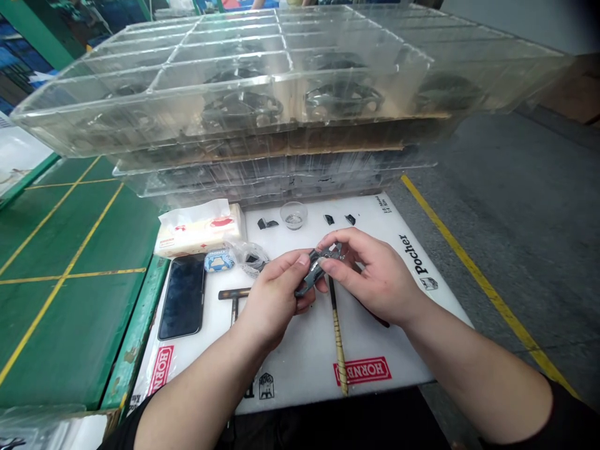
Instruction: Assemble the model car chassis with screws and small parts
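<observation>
Between both hands is a small dark grey model part (309, 280), held above the white work surface (290, 350). My left hand (279, 290) is closed around its lower end, thumb on top. At the upper end, my right hand (368, 272) pinches it with thumb and fingertips; these partly hide its shape. Under the right hand lies a thin tool with a yellow wrapped handle (338, 344), its upper end covered. A T-handled tool (234, 294) lies beside my left hand, partly behind the wrist.
Stacked clear compartment trays (290, 94) holding dark car-shaped parts stand at the back. A tissue pack (201, 231), a phone (182, 300) and a clear bag (250, 256) lie left. A small clear cup (294, 215) and black pieces (329, 219) sit behind the hands.
</observation>
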A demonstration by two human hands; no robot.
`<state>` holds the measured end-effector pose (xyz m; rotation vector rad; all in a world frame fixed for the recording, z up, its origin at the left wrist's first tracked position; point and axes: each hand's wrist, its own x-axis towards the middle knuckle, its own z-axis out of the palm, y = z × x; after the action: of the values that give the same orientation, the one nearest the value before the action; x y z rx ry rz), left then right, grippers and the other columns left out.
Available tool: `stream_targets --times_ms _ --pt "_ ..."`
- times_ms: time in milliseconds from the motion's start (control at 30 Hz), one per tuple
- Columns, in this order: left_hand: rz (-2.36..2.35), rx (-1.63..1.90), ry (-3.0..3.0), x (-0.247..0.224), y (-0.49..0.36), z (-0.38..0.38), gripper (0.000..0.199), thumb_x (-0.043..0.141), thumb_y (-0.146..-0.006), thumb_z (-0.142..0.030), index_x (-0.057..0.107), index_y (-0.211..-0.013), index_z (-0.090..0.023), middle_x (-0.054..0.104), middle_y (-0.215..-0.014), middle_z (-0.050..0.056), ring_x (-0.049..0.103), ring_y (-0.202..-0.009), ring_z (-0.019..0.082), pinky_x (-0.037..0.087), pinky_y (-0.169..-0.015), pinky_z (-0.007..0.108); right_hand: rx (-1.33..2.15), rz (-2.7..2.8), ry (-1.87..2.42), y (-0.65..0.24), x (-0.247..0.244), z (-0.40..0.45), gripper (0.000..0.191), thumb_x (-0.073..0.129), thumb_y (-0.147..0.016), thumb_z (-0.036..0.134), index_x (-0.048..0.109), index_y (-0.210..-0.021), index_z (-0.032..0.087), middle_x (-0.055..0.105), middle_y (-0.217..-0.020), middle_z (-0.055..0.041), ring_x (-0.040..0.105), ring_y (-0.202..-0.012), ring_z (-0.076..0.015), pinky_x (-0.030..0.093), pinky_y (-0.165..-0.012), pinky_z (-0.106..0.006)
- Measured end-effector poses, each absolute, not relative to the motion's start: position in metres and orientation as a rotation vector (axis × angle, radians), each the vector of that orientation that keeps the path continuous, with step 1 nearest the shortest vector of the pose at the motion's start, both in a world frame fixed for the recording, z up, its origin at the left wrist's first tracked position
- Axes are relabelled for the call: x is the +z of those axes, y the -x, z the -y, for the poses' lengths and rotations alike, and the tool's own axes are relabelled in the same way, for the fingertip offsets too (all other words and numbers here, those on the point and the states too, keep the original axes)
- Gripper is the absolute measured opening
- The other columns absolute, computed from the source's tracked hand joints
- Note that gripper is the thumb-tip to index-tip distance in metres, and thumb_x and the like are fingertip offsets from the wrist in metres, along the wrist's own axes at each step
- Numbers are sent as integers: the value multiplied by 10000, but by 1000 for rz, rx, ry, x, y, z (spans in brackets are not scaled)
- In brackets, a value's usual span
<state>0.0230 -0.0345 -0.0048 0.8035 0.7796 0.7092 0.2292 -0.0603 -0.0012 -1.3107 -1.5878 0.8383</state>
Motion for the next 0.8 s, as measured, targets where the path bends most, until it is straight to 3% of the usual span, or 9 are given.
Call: stream_targets --times_ms 167,333,433,533,700,800 --pt "-756 666 -772 -4 -22 35 321 755 -1089 -444 794 -1161 -135 743 -841 72 448 -506 77 263 -478 214 962 1514 1268 -230 -5 60 350 833 -1095 592 747 -1154 258 789 -1089 -43 733 -802 -177 575 -672 -328" --pt "-793 775 -805 -2 -19 30 372 853 -1026 -491 839 -1164 -146 750 -943 74 674 -665 159 496 -508 246 900 1457 1271 -234 -4 59 476 899 -1009 719 761 -1076 268 738 -1158 -64 721 -929 -226 596 -762 -374" --pt "-798 825 -889 -3 -17 26 406 840 -1041 -540 864 -1146 -148 792 -1084 120 753 -828 212 588 -584 276 831 1419 1315 -236 -4 58 528 920 -968 764 751 -991 264 710 -1055 -54 667 -910 -234 550 -743 -372" --pt "-792 829 -1024 -5 -15 26 389 883 -1037 -520 869 -1206 -170 829 -1134 127 776 -989 239 638 -727 285 826 1411 1349 -238 -2 58 537 818 -1052 777 739 -949 255 679 -900 -22 617 -790 -202 500 -713 -364" --pt "-810 825 -1158 -6 -13 29 541 1050 -906 -330 808 -1376 -216 864 -1251 104 798 -1057 216 650 -901 297 850 1457 1356 -239 2 59 579 681 -1145 768 698 -884 251 622 -728 18 560 -676 -178 449 -666 -347" --pt "-840 836 -1181 -4 -14 28 517 1026 -935 -350 806 -1378 -200 865 -1191 103 806 -946 203 655 -814 296 857 1470 1323 -239 5 60 586 666 -1161 750 684 -856 250 603 -715 23 533 -659 -172 461 -682 -345"
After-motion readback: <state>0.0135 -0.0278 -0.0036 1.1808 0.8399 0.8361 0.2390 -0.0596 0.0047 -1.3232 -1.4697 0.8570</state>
